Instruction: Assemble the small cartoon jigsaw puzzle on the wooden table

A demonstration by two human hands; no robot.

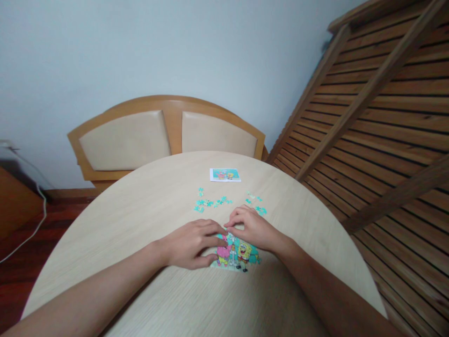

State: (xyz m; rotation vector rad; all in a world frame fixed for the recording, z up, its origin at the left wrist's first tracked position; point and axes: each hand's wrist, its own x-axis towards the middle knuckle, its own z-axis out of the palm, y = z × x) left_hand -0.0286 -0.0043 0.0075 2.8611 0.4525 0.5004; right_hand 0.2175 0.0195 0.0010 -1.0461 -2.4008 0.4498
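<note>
A partly joined jigsaw puzzle (pixel 232 255) with a pink figure, a grey-green figure and a yellow square one lies on the table near me. My left hand (pixel 196 243) rests flat over its left side, fingers stretched out and apart. At the puzzle's upper edge, my right hand (pixel 247 224) has its thumb and forefinger brought together in a pinch. Whatever is between those fingertips is too small to make out. Loose teal puzzle pieces (pixel 203 203) are scattered beyond my left hand, and more puzzle pieces (pixel 260 210) lie just past my right hand.
A small reference picture (pixel 226 175) of the same figures lies towards the far side of the round wooden table (pixel 157 192). Behind it stands a padded bench back (pixel 126 140) against the wall. A slatted wooden structure (pixel 379 117) rises on the right.
</note>
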